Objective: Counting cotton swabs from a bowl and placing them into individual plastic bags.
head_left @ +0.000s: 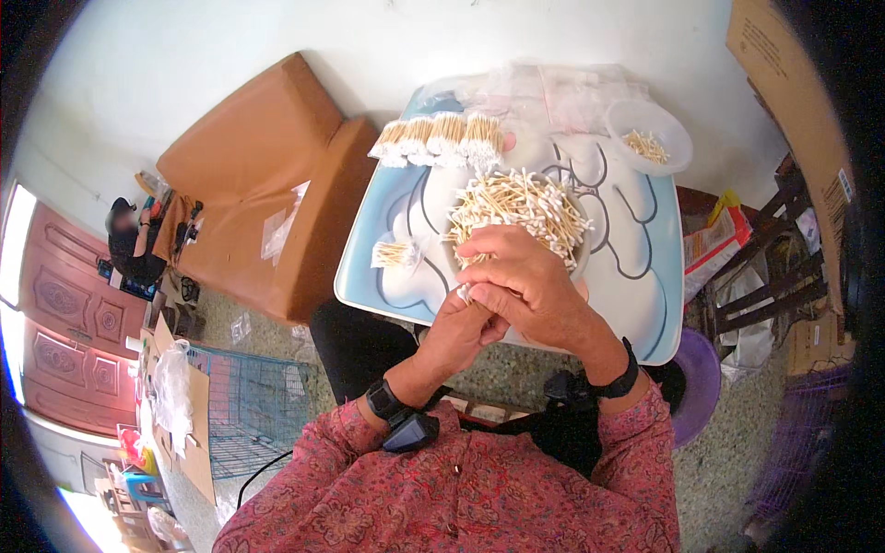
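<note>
Both hands meet at the near side of a round bowl (581, 262) heaped with loose cotton swabs (516, 207). My left hand (458, 330) is closed around a few cotton swabs, whose white tips (465, 293) peek out above the fist. Over it lies my right hand (525, 281), fingers bent and touching the left; what its fingertips grip is hidden. Left of the bowl, a small bag of swabs (395, 255) lies on the table (636, 318). Several packed bundles of swabs (438, 138) stand in a row at the back left of the table.
Clear plastic bags (553, 97) lie along the table's far edge, beside a translucent bowl (678, 138) with a few swabs. A brown sofa (249, 175) stands at left, a purple tub (698, 387) at right below the table. Another person (134, 244) sits far left, near a wire cage (249, 396).
</note>
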### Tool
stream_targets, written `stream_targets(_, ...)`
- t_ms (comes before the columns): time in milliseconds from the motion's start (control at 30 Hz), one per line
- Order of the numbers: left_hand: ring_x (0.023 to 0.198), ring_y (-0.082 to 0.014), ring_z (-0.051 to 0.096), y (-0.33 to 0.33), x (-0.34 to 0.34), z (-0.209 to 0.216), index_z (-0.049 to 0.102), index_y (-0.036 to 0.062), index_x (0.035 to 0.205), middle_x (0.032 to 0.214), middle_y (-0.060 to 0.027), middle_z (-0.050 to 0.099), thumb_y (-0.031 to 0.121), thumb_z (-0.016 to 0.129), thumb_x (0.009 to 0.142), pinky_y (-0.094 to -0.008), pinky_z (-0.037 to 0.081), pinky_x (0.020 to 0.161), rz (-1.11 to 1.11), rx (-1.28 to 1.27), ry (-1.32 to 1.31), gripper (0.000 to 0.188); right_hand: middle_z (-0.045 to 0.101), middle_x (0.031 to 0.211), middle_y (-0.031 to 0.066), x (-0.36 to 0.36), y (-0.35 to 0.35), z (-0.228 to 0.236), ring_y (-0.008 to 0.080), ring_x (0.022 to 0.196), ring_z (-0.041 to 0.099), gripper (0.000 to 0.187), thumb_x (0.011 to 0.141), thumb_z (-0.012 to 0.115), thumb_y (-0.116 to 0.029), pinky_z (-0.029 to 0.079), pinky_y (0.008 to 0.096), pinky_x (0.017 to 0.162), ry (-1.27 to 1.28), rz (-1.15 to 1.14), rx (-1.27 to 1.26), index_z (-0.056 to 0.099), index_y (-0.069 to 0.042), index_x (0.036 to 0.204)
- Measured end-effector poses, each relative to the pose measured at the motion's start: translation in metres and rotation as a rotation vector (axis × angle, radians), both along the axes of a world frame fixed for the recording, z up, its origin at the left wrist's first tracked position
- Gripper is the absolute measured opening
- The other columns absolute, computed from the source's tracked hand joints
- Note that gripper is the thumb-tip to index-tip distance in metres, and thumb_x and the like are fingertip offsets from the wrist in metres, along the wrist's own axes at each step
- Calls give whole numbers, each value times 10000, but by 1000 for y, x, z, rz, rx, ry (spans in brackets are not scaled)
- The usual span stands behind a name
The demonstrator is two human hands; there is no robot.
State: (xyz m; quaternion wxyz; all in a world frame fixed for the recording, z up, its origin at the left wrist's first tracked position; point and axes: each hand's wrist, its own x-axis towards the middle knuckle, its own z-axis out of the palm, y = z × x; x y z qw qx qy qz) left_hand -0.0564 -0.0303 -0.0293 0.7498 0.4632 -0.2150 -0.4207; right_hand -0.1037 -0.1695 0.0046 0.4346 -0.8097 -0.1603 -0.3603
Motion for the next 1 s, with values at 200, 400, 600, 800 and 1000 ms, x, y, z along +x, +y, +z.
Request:
stream_targets(200,514,-47,338,-4,1,20,539,65,1017,657,12,460,228,424,955,-176,239,436,-24,39,-29,208,599,994,109,-8,-23,11,300,986,545,133,730,639,-116,432,385,851,16,-204,-79,622,-55,847)
stream_targets(400,477,-48,290,-2,4,15,530,26,1046,583,3,410,228,392,959,-178,214,408,-44,40,-73,260,567,1069,105,-26,-71,15,317,1091,487,97,710,626,-73,378,423,921,139,-751,-237,567,-79,787)
stream_targets(600,474,-47,290,-5,3,16,527,24,1044,583,8,400,214,392,959,-177,225,419,-52,56,-53,248,532,1139,94,-29,-67,9,316,1191,418,140,689,637,-60,344,404,956,338,-604,-329,550,-77,799)
stream_targets(800,482,-46,297,-4,5,17,527,33,1045,604,7,415,199,407,953,-174,232,429,-66,54,-47,224,525,1147,103,-23,-56,11,322,1197,413,142,680,642,-78,339,419,948,330,-548,-411,543,-70,781)
stream_targets(1000,508,-45,317,-3,6,17,532,42,1033,623,9,430,203,432,946,-169,230,429,-75,30,-14,208,518,1178,116,-12,-43,6,330,1201,408,172,666,657,-76,340,420,948,263,-558,-389,567,-65,812)
